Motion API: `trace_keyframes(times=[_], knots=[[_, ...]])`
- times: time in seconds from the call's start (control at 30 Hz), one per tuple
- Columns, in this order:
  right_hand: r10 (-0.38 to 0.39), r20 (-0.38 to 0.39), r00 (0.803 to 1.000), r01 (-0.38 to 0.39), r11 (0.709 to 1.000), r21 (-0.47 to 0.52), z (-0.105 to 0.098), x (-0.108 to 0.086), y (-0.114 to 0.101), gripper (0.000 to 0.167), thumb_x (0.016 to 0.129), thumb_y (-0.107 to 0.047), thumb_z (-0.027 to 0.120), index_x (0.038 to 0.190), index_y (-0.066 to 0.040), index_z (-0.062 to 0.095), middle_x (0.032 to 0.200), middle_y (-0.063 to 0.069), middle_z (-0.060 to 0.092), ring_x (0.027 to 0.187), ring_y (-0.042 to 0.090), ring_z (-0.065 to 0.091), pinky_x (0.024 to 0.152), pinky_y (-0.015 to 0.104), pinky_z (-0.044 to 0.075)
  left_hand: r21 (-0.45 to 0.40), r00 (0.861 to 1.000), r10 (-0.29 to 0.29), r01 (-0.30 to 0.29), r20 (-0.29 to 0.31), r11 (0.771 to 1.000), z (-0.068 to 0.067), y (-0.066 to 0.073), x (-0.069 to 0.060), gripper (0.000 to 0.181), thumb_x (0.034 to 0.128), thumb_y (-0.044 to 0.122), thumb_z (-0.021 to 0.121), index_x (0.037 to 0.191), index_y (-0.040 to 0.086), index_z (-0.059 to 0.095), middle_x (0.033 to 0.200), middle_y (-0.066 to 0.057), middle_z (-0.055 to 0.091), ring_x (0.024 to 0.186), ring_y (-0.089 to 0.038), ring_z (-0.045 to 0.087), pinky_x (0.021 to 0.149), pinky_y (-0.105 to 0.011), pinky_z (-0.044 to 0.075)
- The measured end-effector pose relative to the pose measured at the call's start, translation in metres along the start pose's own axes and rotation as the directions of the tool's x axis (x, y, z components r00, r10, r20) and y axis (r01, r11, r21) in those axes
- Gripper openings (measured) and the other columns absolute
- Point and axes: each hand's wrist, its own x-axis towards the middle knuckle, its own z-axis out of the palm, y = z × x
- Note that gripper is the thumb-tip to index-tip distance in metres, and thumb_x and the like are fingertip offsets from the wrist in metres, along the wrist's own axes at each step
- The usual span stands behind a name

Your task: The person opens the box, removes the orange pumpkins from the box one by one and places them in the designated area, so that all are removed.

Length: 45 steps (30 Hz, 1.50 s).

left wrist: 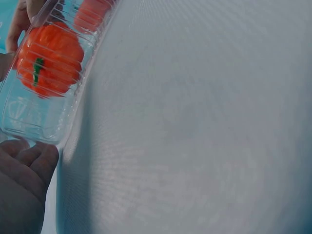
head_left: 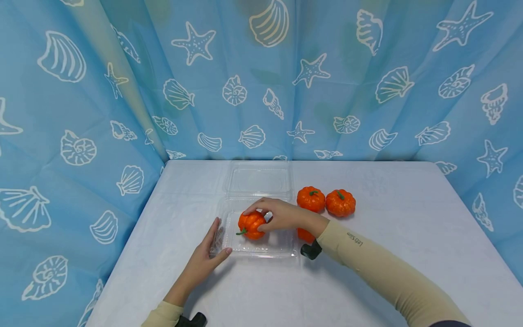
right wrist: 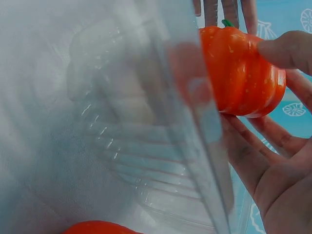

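A small orange pumpkin [head_left: 250, 225] with a green stem is in the grip of my right hand [head_left: 282, 213], thumb on one side and fingers on the other. It is over the left part of a clear plastic clamshell box [head_left: 265, 253], its stem tilted toward the front left. Whether the pumpkin touches the box floor I cannot tell. My left hand [head_left: 204, 254] rests along the box's left wall with fairly straight fingers, the thumb at the front left corner. In the left wrist view the pumpkin [left wrist: 51, 61] shows through the ribbed wall.
The box's lid [head_left: 259, 179] lies folded back behind it. Right of the box are two pumpkins, one [head_left: 311, 199] beside another [head_left: 341, 203]. A third pumpkin [head_left: 305, 235] is partly hidden under the right wrist. A blue shell-patterned curtain [head_left: 261, 109] hangs behind the white table [head_left: 408, 218].
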Motion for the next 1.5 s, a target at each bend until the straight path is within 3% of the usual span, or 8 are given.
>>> trace_keyframes(times=[0.2,0.33,0.63,0.9,1.07,1.37,1.5], knots=[[0.023,-0.028,0.999,-0.024,0.999,-0.029,0.001,0.001,-0.001,0.043,0.091,-0.019,0.078,0.133,-0.019,0.065,0.135,0.000,0.061,0.119,0.018,0.060,0.100,0.036,0.054,0.000,1.000,0.002,-0.002,0.002,1.000,0.000,-0.001,0.000,0.092,0.0939,0.031,0.074,0.165,0.016,0.017,0.167,-0.008,0.025,0.152,-0.033,0.025,0.120,-0.060,0.020],[0.029,-0.034,0.999,-0.031,0.998,-0.063,0.001,0.001,0.000,0.042,0.092,-0.018,0.077,0.133,-0.021,0.066,0.135,-0.002,0.061,0.119,0.015,0.059,0.098,0.031,0.055,-0.001,1.000,0.003,-0.003,0.005,1.000,0.000,-0.001,0.000,0.092,0.0940,0.032,0.073,0.165,0.016,0.017,0.167,-0.007,0.025,0.152,-0.033,0.025,0.120,-0.060,0.020],[0.071,-0.047,0.996,-0.074,0.995,-0.070,0.001,-0.003,-0.002,0.043,0.093,-0.017,0.076,0.134,-0.023,0.065,0.136,-0.001,0.060,0.120,0.018,0.059,0.098,0.036,0.056,0.004,1.000,0.000,0.000,0.000,1.000,0.002,-0.003,0.001,0.091,0.0940,0.030,0.074,0.165,0.016,0.018,0.167,-0.007,0.025,0.152,-0.034,0.025,0.120,-0.060,0.020],[0.090,-0.073,0.993,-0.095,0.993,-0.074,0.004,-0.004,0.002,0.040,0.092,-0.016,0.077,0.129,-0.023,0.065,0.132,-0.004,0.061,0.115,0.014,0.059,0.090,0.024,0.057,-0.003,1.000,-0.008,0.008,-0.002,1.000,0.002,-0.004,0.001,0.092,0.0937,0.030,0.074,0.165,0.017,0.017,0.168,-0.007,0.024,0.153,-0.033,0.024,0.121,-0.060,0.020],[0.084,-0.090,0.992,-0.088,0.995,-0.048,0.004,-0.006,0.002,0.038,0.092,-0.015,0.075,0.128,-0.023,0.065,0.130,-0.005,0.061,0.115,0.015,0.058,0.090,0.026,0.057,-0.005,1.000,-0.006,0.006,-0.002,1.000,0.001,-0.004,0.001,0.092,0.0937,0.030,0.074,0.165,0.016,0.017,0.168,-0.007,0.024,0.153,-0.033,0.023,0.121,-0.059,0.019],[0.151,-0.125,0.981,-0.154,0.988,-0.016,0.003,-0.011,0.001,0.038,0.093,-0.020,0.076,0.127,-0.031,0.064,0.131,-0.007,0.058,0.118,0.013,0.056,0.092,0.026,0.057,-0.001,1.000,0.009,-0.009,-0.004,1.000,0.001,-0.005,0.000,0.092,0.0940,0.029,0.074,0.165,0.016,0.017,0.167,-0.007,0.025,0.152,-0.033,0.024,0.121,-0.059,0.020],[0.150,-0.135,0.979,-0.150,0.989,0.017,0.001,-0.014,0.000,0.038,0.094,-0.021,0.075,0.129,-0.029,0.063,0.134,-0.004,0.057,0.118,0.018,0.058,0.093,0.030,0.057,0.000,1.000,0.020,-0.020,-0.005,1.000,0.000,-0.005,0.000,0.092,0.0941,0.030,0.074,0.165,0.015,0.017,0.167,-0.007,0.025,0.152,-0.033,0.024,0.121,-0.059,0.020]])
